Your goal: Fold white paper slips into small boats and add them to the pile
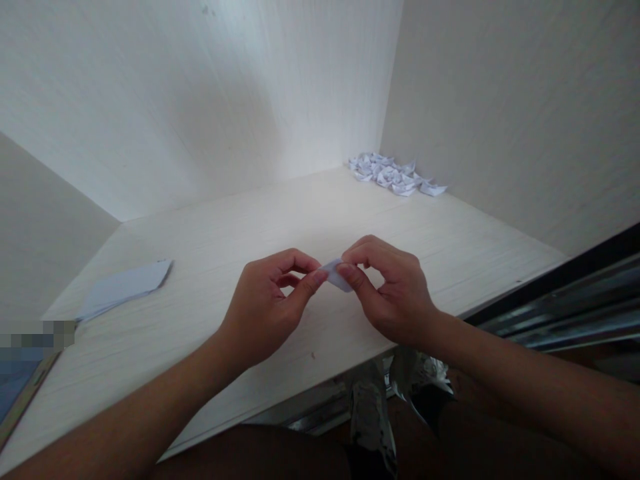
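A small piece of folded white paper (338,281) is held between my two hands, above the pale wooden surface. My left hand (277,300) pinches its left corner between thumb and fingers. On the other side, my right hand (387,287) grips the right part, with the thumb lying across the paper's near face. The fingers behind the paper are partly hidden, and the finer folds are too small to make out.
Several small folded paper boats (390,175) lie heaped in the back right corner. A stack of white paper sheets (127,288) rests at the left. Pale panels (210,100) rise at the back and sides; the surface's front edge (320,385) runs above my shoes (370,413).
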`<state>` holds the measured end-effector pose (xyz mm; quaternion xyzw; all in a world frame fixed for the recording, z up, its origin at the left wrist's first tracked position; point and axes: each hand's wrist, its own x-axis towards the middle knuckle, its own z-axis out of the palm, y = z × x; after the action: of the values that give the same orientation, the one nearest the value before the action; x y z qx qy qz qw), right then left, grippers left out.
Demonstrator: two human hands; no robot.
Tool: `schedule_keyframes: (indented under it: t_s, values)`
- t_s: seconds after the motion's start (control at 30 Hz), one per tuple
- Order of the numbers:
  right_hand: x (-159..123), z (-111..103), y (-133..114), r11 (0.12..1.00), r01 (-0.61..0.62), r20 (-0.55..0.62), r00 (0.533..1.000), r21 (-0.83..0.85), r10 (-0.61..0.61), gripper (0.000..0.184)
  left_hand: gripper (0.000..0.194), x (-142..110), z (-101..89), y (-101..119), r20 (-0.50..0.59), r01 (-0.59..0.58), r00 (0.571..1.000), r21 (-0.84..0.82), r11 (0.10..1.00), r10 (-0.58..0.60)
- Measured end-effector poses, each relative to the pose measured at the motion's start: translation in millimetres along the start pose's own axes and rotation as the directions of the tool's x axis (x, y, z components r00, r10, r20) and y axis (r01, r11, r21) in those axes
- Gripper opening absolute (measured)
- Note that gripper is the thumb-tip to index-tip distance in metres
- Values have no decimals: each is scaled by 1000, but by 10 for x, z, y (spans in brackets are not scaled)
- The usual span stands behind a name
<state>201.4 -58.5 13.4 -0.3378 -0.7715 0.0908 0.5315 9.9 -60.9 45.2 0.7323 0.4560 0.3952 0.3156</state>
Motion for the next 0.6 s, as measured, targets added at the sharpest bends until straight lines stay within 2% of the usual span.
schedule_keyframes:
  t_s: [0.13,0.27,0.43,0.5,0.6]
  values:
    - [15,8,-5,985,-165,1,986,53,165,23,14,19,23,-27,31,65,998,-136,989,-61]
    - [23,36,-21,940,-308,62,951,146,302,24,15,25,34,-28,41,99,995,-184,978,-93]
    - [28,76,-16,826,-465,213,884,320,416,26,15,31,-5,-13,70,108,993,-160,981,-98]
    - [30,83,-8,764,-525,287,850,374,443,25,16,32,-28,-19,113,122,988,-148,981,-106]
    - [33,81,8,722,-561,356,824,406,440,23,18,33,-47,-39,187,160,974,-144,977,-132]
